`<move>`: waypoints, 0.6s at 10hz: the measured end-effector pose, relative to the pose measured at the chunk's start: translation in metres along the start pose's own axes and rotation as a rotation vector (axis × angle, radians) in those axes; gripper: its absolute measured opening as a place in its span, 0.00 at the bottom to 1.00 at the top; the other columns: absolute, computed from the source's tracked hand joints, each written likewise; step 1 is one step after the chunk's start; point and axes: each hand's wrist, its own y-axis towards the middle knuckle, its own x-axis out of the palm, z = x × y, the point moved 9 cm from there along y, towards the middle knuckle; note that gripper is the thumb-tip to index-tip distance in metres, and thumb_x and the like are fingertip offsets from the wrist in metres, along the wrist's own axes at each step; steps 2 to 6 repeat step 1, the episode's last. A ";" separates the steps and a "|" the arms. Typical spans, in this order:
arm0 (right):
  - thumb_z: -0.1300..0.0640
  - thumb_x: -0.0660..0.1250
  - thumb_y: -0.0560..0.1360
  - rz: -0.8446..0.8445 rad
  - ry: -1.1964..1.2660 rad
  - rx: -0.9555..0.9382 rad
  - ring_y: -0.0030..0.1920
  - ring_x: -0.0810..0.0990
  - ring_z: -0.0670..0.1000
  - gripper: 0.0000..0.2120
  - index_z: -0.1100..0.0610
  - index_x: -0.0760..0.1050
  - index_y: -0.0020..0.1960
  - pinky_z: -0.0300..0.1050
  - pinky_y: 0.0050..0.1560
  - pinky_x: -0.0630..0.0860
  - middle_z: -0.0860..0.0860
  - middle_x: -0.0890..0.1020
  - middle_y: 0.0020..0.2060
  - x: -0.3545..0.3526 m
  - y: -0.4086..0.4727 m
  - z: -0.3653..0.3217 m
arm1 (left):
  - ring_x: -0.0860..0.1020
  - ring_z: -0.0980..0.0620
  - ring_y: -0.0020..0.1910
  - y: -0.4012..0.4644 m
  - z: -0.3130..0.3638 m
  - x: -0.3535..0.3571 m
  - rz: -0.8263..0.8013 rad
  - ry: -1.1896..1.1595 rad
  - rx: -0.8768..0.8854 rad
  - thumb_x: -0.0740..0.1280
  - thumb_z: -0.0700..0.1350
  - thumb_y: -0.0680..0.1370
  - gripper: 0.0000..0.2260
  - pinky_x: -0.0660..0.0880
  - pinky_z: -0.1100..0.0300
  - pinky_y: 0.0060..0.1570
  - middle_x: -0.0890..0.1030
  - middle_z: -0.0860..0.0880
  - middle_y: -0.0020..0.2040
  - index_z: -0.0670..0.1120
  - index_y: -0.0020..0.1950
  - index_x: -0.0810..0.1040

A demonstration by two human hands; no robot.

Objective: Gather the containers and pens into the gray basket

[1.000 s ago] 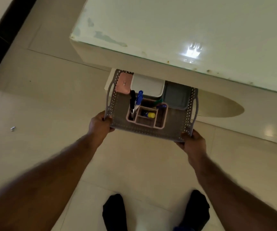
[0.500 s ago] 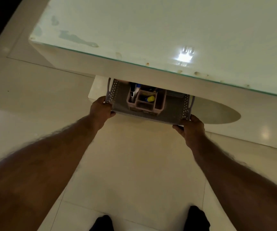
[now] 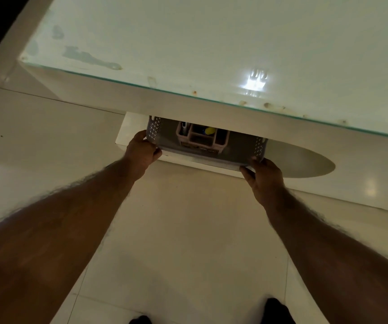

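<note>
At frame centre, my left hand (image 3: 141, 150) and right hand (image 3: 265, 175) grip the basket's (image 3: 202, 155) near corners. Its far half lies hidden under the table (image 3: 211, 43); I see only the organizer (image 3: 203, 139) front.

The glass-topped table (image 3: 211, 43) is overhanging the gray basket (image 3: 211, 157), closing off reach from above; only the basket's near rim is showing. Bare floor (image 3: 188, 230) is lying open in front of the table.
</note>
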 end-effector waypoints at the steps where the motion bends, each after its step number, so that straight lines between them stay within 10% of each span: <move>1: 0.63 0.65 0.79 -0.006 0.003 0.017 0.49 0.81 0.52 0.17 0.63 0.70 0.67 0.49 0.55 0.82 0.54 0.78 0.51 0.001 -0.003 0.003 | 0.76 0.42 0.64 -0.004 -0.003 -0.004 0.034 0.123 0.006 0.63 0.35 0.79 0.22 0.75 0.49 0.63 0.73 0.39 0.70 0.43 0.74 0.67; 6: 0.63 0.65 0.79 -0.006 0.003 0.017 0.49 0.81 0.52 0.17 0.63 0.70 0.67 0.49 0.55 0.82 0.54 0.78 0.51 0.001 -0.003 0.003 | 0.76 0.42 0.64 -0.004 -0.003 -0.004 0.034 0.123 0.006 0.63 0.35 0.79 0.22 0.75 0.49 0.63 0.73 0.39 0.70 0.43 0.74 0.67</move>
